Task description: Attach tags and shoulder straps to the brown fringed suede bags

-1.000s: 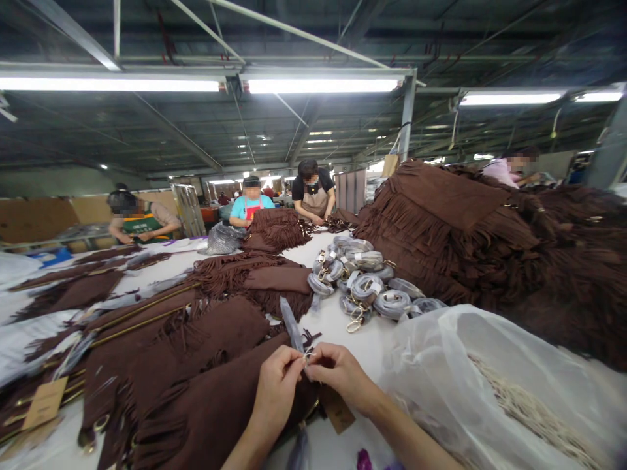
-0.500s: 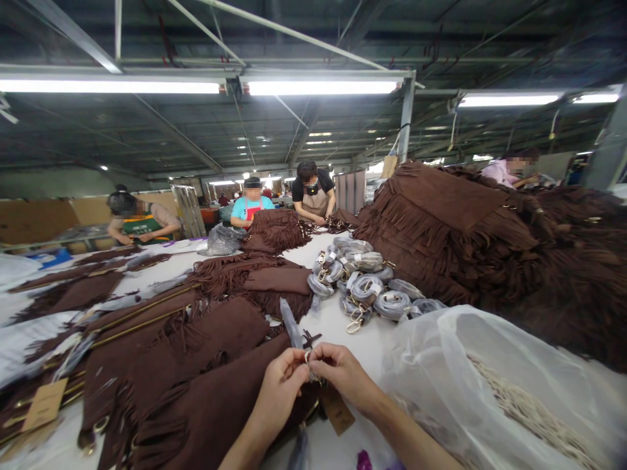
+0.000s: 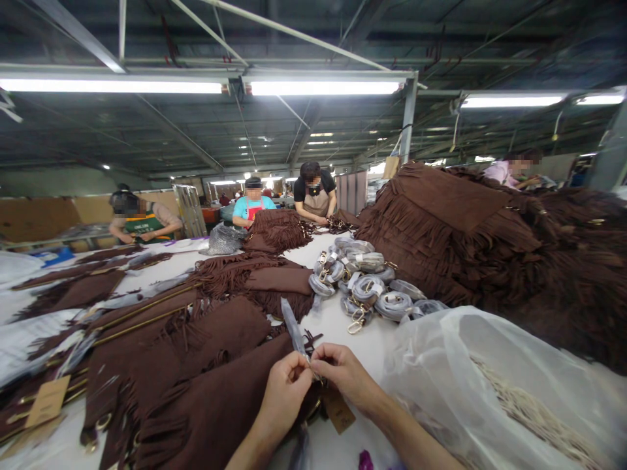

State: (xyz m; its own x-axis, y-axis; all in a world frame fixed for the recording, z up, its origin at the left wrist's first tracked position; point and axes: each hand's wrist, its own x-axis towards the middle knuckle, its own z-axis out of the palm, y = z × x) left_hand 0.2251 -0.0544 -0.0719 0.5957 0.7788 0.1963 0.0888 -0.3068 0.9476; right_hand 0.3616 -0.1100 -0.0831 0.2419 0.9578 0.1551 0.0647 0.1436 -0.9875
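Observation:
Both of my hands meet over the edge of a brown fringed bag. My left hand is closed, thumb and forefinger pinched on a thin pale cord. Against it, my right hand pinches the same cord; most of it is hidden by the fingers. A brown card tag hangs just below my right hand. Beyond my fingertips, a strip wrapped in grey plastic and some dark fringe ends stick out from the bag.
Coiled straps in plastic with gold clasps lie ahead. To the right stand a clear bag of pale cords and a tall heap of brown fringed pieces. More brown bags spread leftward. Several co-workers work farther off.
My fingers have shifted slightly at the cord, the left fingers curling in more. A pale loop seen between the fingertips earlier is now mostly hidden. The tag has barely moved.

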